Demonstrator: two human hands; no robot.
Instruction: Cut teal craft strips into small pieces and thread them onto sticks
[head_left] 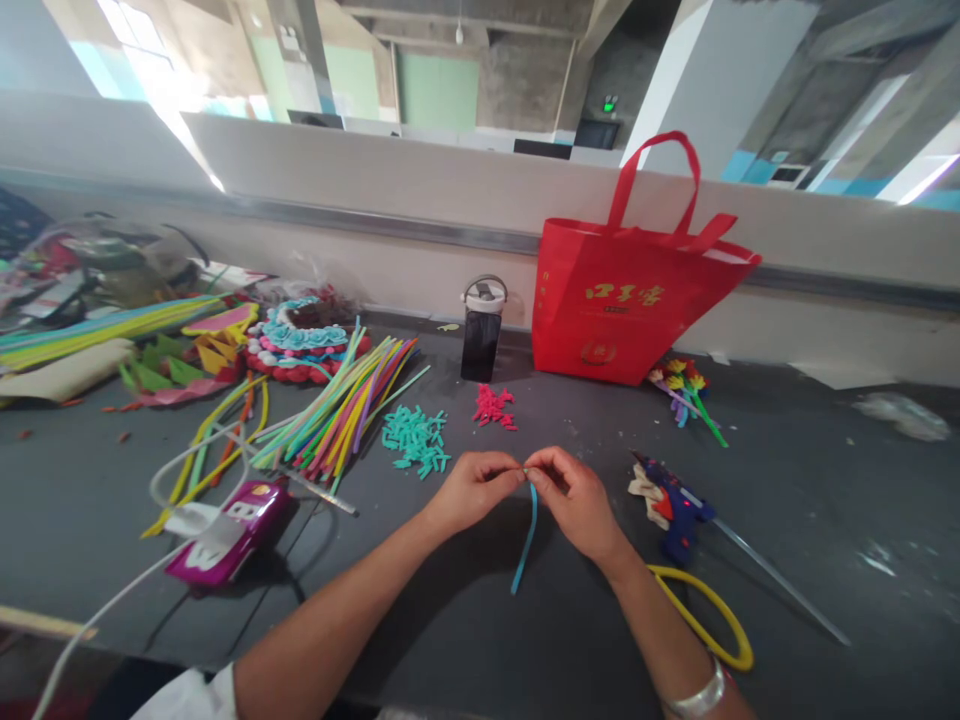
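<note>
Both my hands meet over the middle of the dark table [450, 640], fingertips pinched together. Between them is the top end of a blue pipe cleaner [529, 540], whose free length hangs down toward me. My left hand [480, 488] is closed at that end, and my right hand [574, 498] pinches it from the other side. The very tip is hidden by my fingers. Just beyond my left hand lies a pile of short teal pieces [416, 440]. A smaller heap of pink-red pieces [493, 405] sits farther back, in front of a dark bottle [481, 340].
A bundle of coloured pipe cleaners [352, 405] and a purple power strip [232, 530] with a white cable lie left. On the right are a blue glue gun [679, 515] with a clear glue stick, a yellow ring [720, 620] and small flowers [686, 390]. A red bag [622, 300] stands behind.
</note>
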